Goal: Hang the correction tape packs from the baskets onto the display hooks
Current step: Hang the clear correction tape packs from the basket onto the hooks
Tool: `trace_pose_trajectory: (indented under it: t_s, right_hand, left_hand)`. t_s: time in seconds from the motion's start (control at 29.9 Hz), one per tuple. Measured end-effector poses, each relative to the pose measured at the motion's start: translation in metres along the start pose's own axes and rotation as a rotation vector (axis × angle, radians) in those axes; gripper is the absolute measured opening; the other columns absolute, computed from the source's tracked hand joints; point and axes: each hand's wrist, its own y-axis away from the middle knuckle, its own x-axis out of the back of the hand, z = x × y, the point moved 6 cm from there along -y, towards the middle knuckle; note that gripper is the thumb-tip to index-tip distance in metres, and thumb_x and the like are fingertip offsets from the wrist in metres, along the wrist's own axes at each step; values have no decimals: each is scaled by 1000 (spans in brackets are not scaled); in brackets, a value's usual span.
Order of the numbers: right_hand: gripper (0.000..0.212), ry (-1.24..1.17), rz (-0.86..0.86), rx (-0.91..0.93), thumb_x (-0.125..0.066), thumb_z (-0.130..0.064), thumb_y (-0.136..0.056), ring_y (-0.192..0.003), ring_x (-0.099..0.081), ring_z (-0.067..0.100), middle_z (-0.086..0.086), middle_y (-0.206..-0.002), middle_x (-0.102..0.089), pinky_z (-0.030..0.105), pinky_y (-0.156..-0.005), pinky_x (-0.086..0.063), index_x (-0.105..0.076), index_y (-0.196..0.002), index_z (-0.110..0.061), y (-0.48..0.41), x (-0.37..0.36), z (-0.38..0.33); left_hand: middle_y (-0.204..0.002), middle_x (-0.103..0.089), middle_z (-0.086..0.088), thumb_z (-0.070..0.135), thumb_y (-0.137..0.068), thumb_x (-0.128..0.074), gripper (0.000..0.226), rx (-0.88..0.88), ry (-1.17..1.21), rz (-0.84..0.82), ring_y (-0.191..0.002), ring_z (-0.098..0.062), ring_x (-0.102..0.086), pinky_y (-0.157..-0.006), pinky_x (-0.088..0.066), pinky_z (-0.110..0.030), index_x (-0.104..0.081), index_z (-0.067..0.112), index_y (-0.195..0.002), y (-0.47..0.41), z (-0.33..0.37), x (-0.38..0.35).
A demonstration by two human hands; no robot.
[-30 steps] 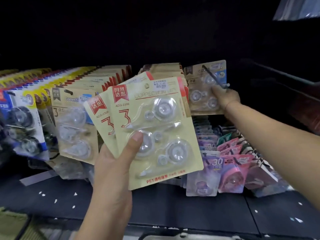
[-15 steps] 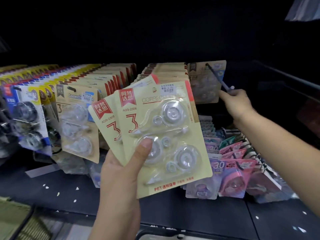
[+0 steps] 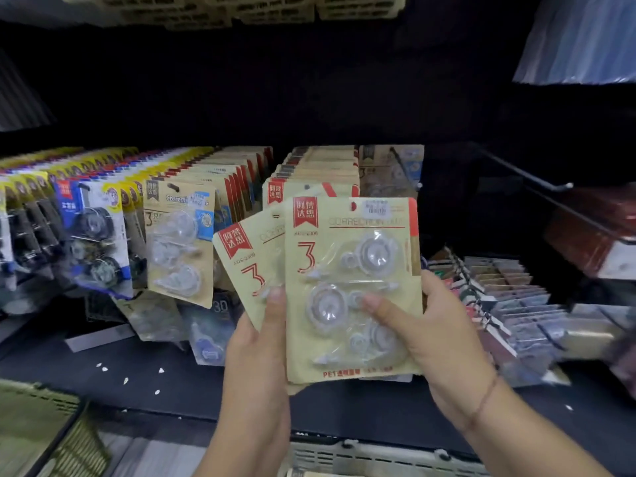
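Dim shop shelving, dark above. Below, a black shelf (image 3: 192, 383) dotted with small white flecks. At the bottom edge a pale slatted basket (image 3: 378, 456), at the lower left a greenish basket (image 3: 41, 425). Behind, tight rows of hanging blister packs (image 3: 179, 242); to the right, a bare black display hook (image 3: 526, 173).

Held up before these rows, above the shelf: a front correction tape pack (image 3: 351, 287), beige, with a red banner, a big red "3", clear round dispensers under the blister and a sticker on top. Pinched at its right edge by the right hand (image 3: 437, 342), thumb on the blister, fingers (image 3: 437, 294) curled behind. Behind it, tilted left, a second correction tape pack (image 3: 247, 256), gripped from below by the left hand (image 3: 258, 366), thumb pressed on the card.
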Motion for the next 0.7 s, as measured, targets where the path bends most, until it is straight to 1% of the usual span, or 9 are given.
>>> trace_pose_trajectory:
  t_s: [0.07, 0.1, 0.17, 0.23, 0.3, 0.37, 0.47, 0.57, 0.7]
  right_hand:
    - [53, -6, 72, 24, -79, -50, -55, -89, -73, 20, -1, -95, -75, 46, -79, -58, -64, -98, -22, -7, 16, -2]
    - [46, 3, 118, 47, -77, -50, -61, -91, -72, 24, 1, -96, -75, 50, -82, -57, -65, -96, -22, -13, 27, -4]
    - [25, 44, 202, 99, -73, -42, -78, -93, -70, 28, 4, -96, -73, 54, -87, -55, -64, -92, -23, -26, 49, -8]
    - [13, 87, 253, 126, -69, -34, -86, -95, -69, 29, 4, -96, -72, 53, -89, -54, -63, -91, -24, -37, 65, -8]
    - [8, 116, 271, 136, -67, -31, -89, -96, -68, 26, 0, -96, -71, 49, -89, -55, -63, -92, -26, -42, 74, -7]
    - [5, 137, 261, 144, -66, -29, -90, -95, -69, 21, -2, -97, -72, 48, -89, -55, -64, -95, -27, -44, 77, -5]
    - [7, 171, 246, 136, -66, -29, -91, -95, -69, 19, -1, -100, -72, 48, -89, -55, -64, -98, -26, -46, 77, -2]
    - [6, 194, 258, 136, -65, -29, -92, -94, -69, 18, -2, -99, -72, 47, -87, -56, -64, -97, -26, -50, 77, 2]
    - [4, 252, 291, 109, -64, -29, -93, -95, -68, 21, -2, -99, -71, 45, -86, -55, -63, -95, -26, -76, 77, 11]
  left_hand:
    - [-120, -74, 7, 53, -80, -59, 54, -10, -3, 80, -112, -18, -71, -94, -54, -44, -63, 32, -130, -2, 3, 10]
    - [-116, -76, 8, 53, -79, -60, 52, -22, -7, 116, -108, -17, -72, -89, -55, -41, -64, 32, -127, -4, 6, 16]
    - [-110, -77, 10, 53, -78, -60, 50, -40, -21, 184, -100, -13, -74, -78, -56, -36, -65, 33, -123, -6, 12, 26]
    - [-110, -77, 12, 53, -80, -60, 48, -52, -31, 245, -99, -11, -74, -73, -56, -32, -65, 33, -124, -7, 17, 36]
    - [-111, -76, 11, 51, -85, -60, 43, -61, -33, 283, -99, -11, -74, -73, -57, -32, -64, 33, -124, -9, 22, 43]
    - [-111, -76, 11, 50, -87, -60, 43, -65, -33, 296, -100, -12, -74, -76, -57, -33, -64, 33, -126, -9, 24, 46]
    - [-110, -76, 13, 53, -82, -61, 45, -70, -37, 299, -98, -9, -74, -73, -56, -31, -65, 34, -123, -9, 25, 48]
    - [-110, -76, 14, 54, -79, -62, 45, -65, -41, 287, -96, -8, -74, -71, -56, -29, -66, 35, -120, -8, 24, 48]
    - [-114, -76, 9, 53, -82, -64, 48, -40, -49, 260, -104, -15, -73, -80, -55, -37, -67, 32, -124, -8, 19, 45]
